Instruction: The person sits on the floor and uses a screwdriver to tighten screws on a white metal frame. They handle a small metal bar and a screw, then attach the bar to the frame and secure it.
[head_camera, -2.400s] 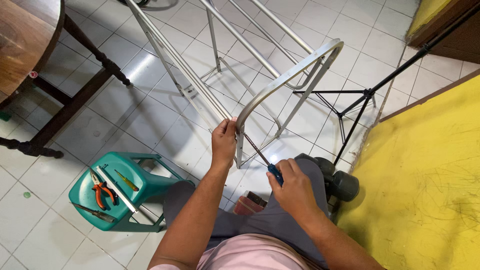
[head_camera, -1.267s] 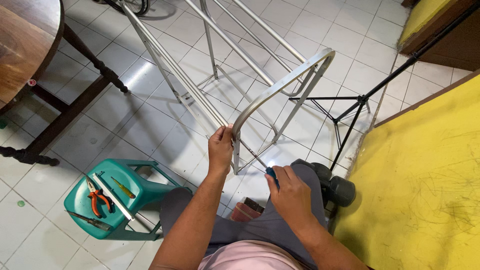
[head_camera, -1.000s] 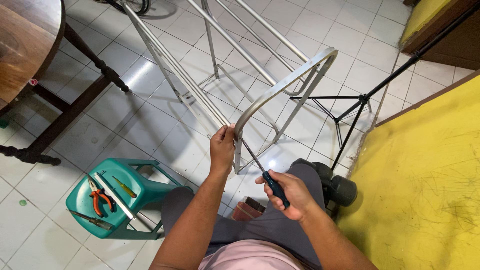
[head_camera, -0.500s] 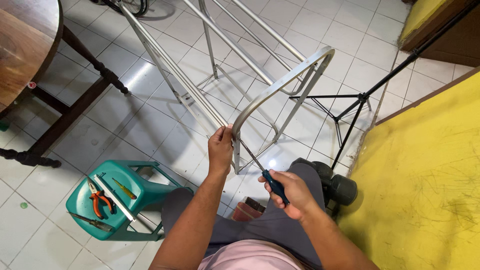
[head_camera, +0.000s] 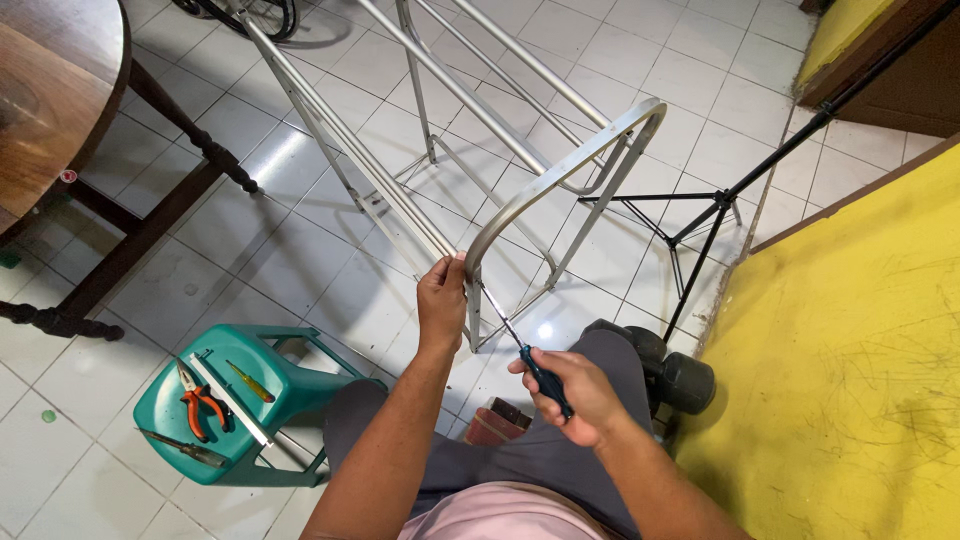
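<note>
While the right hand (head_camera: 578, 392) is clenched around the dark handle of the screwdriver (head_camera: 528, 358) at lower centre of the frame, the tool's long axis runs diagonally, its shaft pointing up and to the left toward the bent end of the metal frame (head_camera: 545, 182). The left hand (head_camera: 442, 305) grasps that curved tube just left of the shaft tip. The frame's long rails extend toward the upper left. The floor (head_camera: 250, 240) is white tile; a yellow wall (head_camera: 850, 350) fills the right side, a dark wooden table (head_camera: 50, 100) the upper left, a black tripod (head_camera: 715, 215) the upper right. A green plastic stool (head_camera: 235, 405) at lower left carries orange-handled pliers (head_camera: 200, 400) and a yellow screwdriver (head_camera: 248, 381).
</note>
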